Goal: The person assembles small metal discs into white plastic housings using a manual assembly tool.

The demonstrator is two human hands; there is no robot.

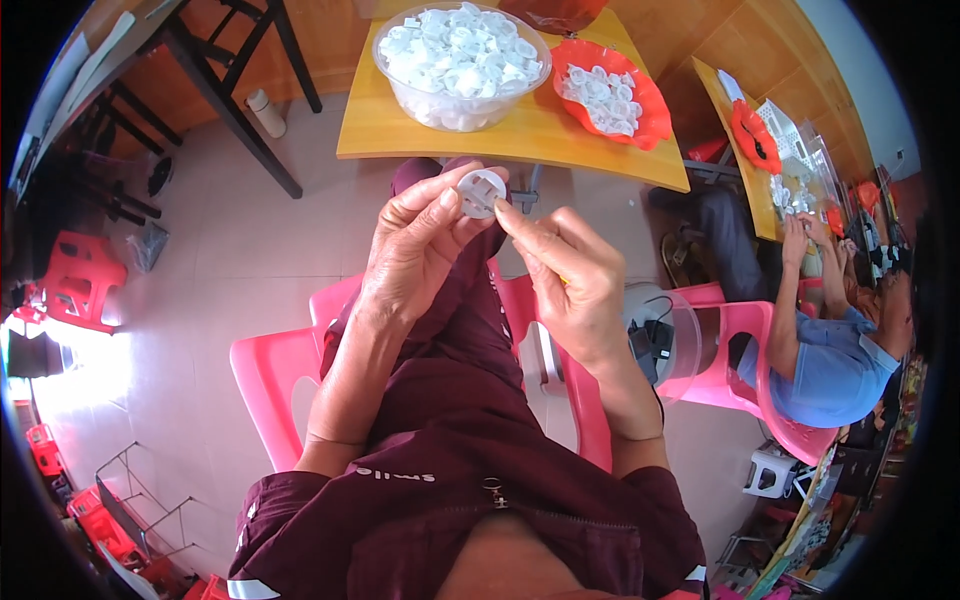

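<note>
Between the fingertips of my left hand (pixel 415 235) is a small round white plastic part (pixel 481 193) with cut-outs in its face. My left thumb and fingers pinch it by the edge. My right hand (pixel 575 275) is closed, its index fingertip and thumb at the part's right edge; whether something tiny sits in that pinch is hidden. Just beyond my hands, a large clear tub (pixel 460 100) heaped with similar white plastic parts stands on the yellow table (pixel 400 135). To its right is a red scalloped bowl (pixel 648 115) holding more white pieces.
A co-worker in a blue shirt (pixel 830 365) sits on a pink chair at the right, hands at another yellow table (pixel 735 130). A clear container with black adapters (pixel 655 335) is near my right elbow. Red stools (pixel 80 280) and a dark table leg (pixel 235 115) are at left.
</note>
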